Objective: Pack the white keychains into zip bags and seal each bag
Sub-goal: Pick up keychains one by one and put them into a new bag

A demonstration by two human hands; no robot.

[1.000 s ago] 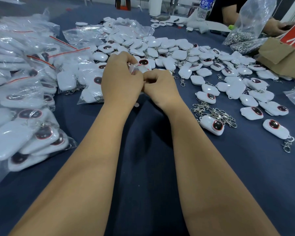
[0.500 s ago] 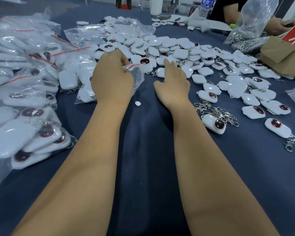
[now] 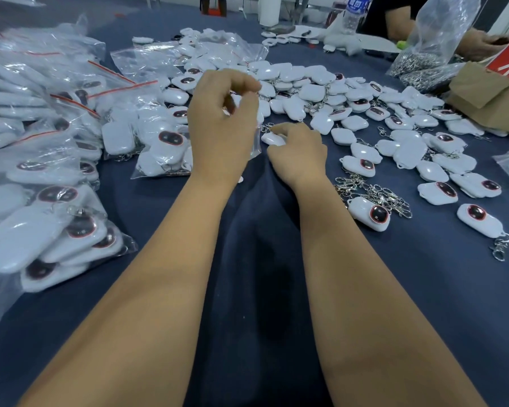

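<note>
While the left hand pinches an empty zip bag by its mouth, the right hand's grip curls on a white keychain on the table, just right of & below the bag opening, chain end pointing away.

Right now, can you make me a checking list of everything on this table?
Surface: dark blue cloth, wrinkled between the arms.
Job's things: loose white keychains piled ahead; filled zip bags stacked at left.
Clutter: metal clips in a heap; brown paper at right.
Hands: left hand pinches a clear bag; right hand grips one keychain.
Cables: nothing seen.
Surroundings: another person's hand and a water bottle across the table.
</note>
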